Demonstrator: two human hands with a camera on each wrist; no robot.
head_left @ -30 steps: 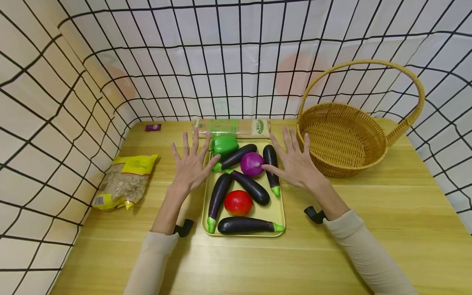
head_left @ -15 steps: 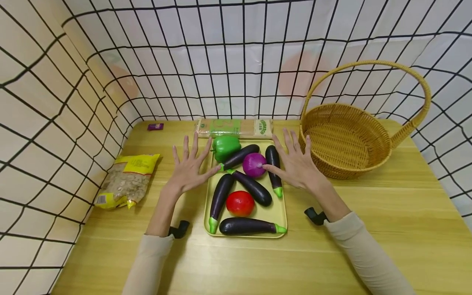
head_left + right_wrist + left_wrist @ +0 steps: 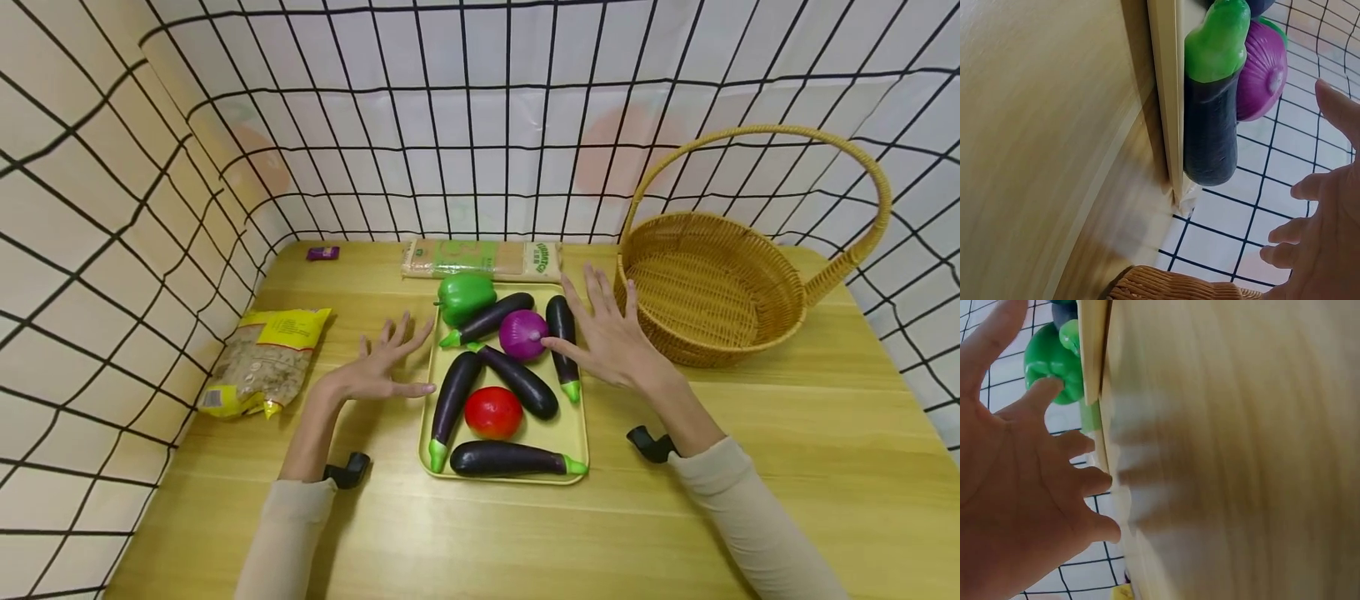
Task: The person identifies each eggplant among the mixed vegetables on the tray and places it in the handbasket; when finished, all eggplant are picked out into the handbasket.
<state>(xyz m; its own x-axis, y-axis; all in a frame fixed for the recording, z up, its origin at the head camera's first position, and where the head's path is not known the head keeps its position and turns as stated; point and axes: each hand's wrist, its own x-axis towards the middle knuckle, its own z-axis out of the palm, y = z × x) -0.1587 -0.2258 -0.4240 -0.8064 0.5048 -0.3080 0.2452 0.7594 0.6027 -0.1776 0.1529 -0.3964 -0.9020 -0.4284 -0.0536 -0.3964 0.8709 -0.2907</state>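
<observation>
A pale yellow tray (image 3: 426, 417) lies in the middle of the table, bearing several eggplants (image 3: 517, 458), a green bell pepper (image 3: 465, 297), a purple onion (image 3: 522, 335) and a red tomato (image 3: 493, 412). My left hand (image 3: 378, 371) hovers left of the tray with fingers spread and nothing held; its thumb points at the tray's left rim. Over the right side of the tray my right hand (image 3: 611, 337) is spread, its thumb overlapping the onion's edge in the head view. In the right wrist view an upright-looking eggplant (image 3: 1211, 125) stands before the onion, apart from the fingers.
A wicker basket (image 3: 705, 350) with a tall handle stands at the back right. Behind the tray lies a long noodle packet (image 3: 502, 260). A yellow bag (image 3: 273, 358) sits at left, a small purple packet (image 3: 322, 253) behind it. Black-gridded white walls (image 3: 517, 125) surround the table.
My left hand has lowered toward me and turned, its palm now facing more toward the tray. The right hand stays spread over the tray's right side. The head view has shifted slightly left.
</observation>
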